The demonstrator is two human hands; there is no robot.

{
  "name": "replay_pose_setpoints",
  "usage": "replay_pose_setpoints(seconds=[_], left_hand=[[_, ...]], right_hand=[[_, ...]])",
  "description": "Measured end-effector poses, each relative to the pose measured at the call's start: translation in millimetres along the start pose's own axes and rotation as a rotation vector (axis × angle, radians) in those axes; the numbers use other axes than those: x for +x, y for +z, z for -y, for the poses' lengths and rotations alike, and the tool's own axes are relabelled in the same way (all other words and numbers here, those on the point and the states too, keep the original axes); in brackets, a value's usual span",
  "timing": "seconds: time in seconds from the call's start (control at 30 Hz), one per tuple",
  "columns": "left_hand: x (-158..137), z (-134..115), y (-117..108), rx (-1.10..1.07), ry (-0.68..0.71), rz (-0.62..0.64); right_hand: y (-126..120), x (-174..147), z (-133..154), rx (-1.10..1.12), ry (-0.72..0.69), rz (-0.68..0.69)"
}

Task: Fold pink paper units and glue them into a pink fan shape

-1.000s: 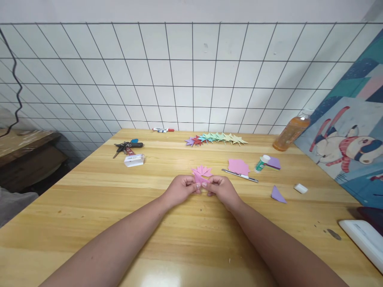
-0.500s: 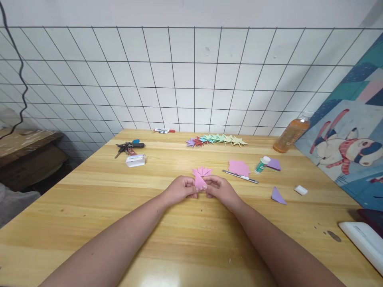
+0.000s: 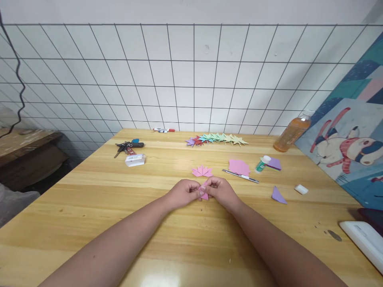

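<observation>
Between my two hands is a small piece of folded pink paper (image 3: 205, 196), its lower tip showing below the fingers. My left hand (image 3: 184, 194) pinches it from the left, thumb on top. From the right, my right hand (image 3: 220, 190) pinches its upper part with thumb and forefinger. The fingers cover most of the paper, so its full shape is hidden. Just beyond the hands lies a pink folded paper fan (image 3: 202, 172) with several points, apart from them. A stack of pink paper (image 3: 238, 167) lies further right, beside a craft knife (image 3: 240, 176).
A glue stick (image 3: 262, 164), purple sheets (image 3: 274, 163), a purple folded triangle (image 3: 278, 195) and an eraser (image 3: 301, 189) lie right. Colourful folded paper stars (image 3: 217, 138), markers (image 3: 164, 130) and an orange bottle (image 3: 292, 133) are at the back. Left are keys (image 3: 129, 146) and a white box (image 3: 135, 160).
The held pink paper has been turned and drawn slightly towards me, and more of the pink fan behind it shows. My left fingers have moved a little right, across the paper.
</observation>
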State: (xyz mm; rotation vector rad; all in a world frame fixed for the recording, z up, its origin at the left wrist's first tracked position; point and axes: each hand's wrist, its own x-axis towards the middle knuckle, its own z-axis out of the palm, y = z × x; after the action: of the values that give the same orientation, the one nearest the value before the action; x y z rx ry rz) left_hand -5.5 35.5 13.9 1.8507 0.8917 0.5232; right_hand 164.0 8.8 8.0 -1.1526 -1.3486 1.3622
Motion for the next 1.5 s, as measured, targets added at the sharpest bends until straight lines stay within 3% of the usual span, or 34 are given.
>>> replay_pose_setpoints(seconds=[0.27,0.7,0.9,1.1,1.27,1.5], left_hand=[[0,5,-1,0.073,-0.012,0.031],[0,7,-2,0.07,-0.027,0.094],[3,8,-1,-0.023,-0.025,-0.041],[6,6,-2,-0.153,-0.067,-0.172],[5,5,-4,-0.199,-0.033,-0.154],[3,-1,-8,-0.254,-0.109,-0.115]], right_hand=[[-1,0,8,0.029,0.034,-0.098],[-1,1,1,-0.021,0.017,-0.103],[1,1,3,-0.024,0.006,-0.029],[1,2,-3,-0.183,0.011,-0.027],[2,2,-5,-0.218,0.002,-0.029],[-3,3,1,-0.089,0.044,-0.055]])
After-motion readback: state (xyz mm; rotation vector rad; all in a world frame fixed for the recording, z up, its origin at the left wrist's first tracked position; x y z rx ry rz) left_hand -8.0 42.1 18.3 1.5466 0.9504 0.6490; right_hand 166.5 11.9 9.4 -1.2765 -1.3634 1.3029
